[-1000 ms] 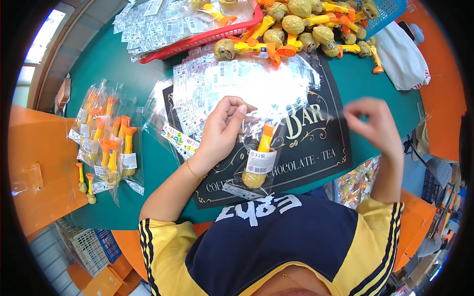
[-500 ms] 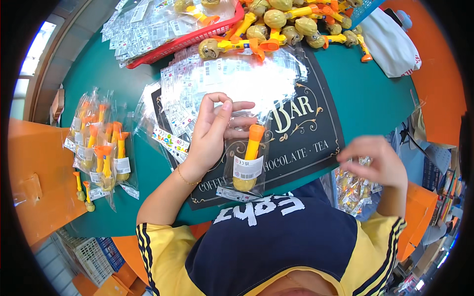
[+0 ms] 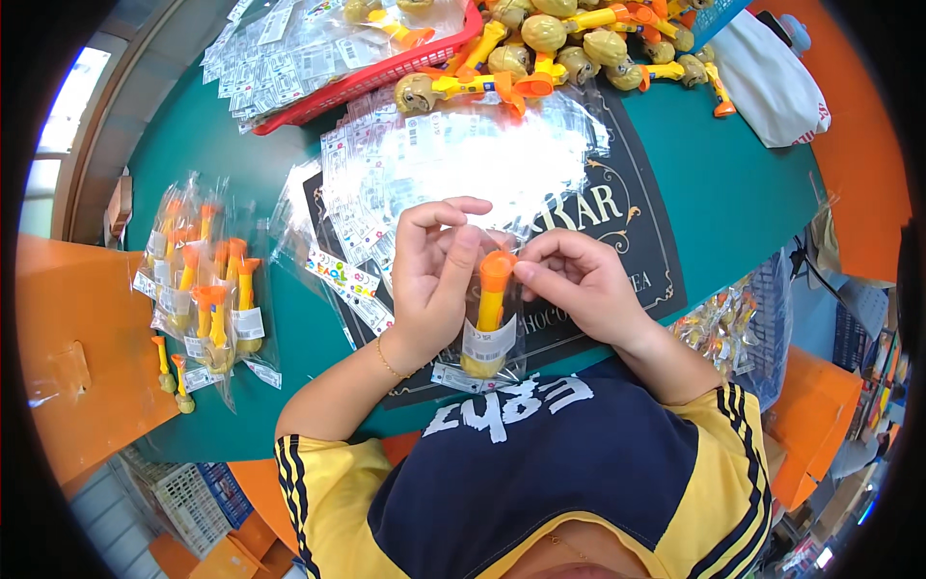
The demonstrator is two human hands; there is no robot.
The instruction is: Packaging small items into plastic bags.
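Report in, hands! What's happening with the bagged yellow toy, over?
Left hand beside bagged yellow toy, right hand by its orange end; grips unclear. White label across toy's lower part. Piled clear bags beyond, not blocking.

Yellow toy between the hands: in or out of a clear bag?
In: clear film shows around the yellow toy, a white label across it. Sealed or not: cannot tell.

Heaped toys (image 3: 607, 45), stacked clear bags (image 3: 367, 179) and plastic crates (image 3: 186, 502) suggest a workshop.
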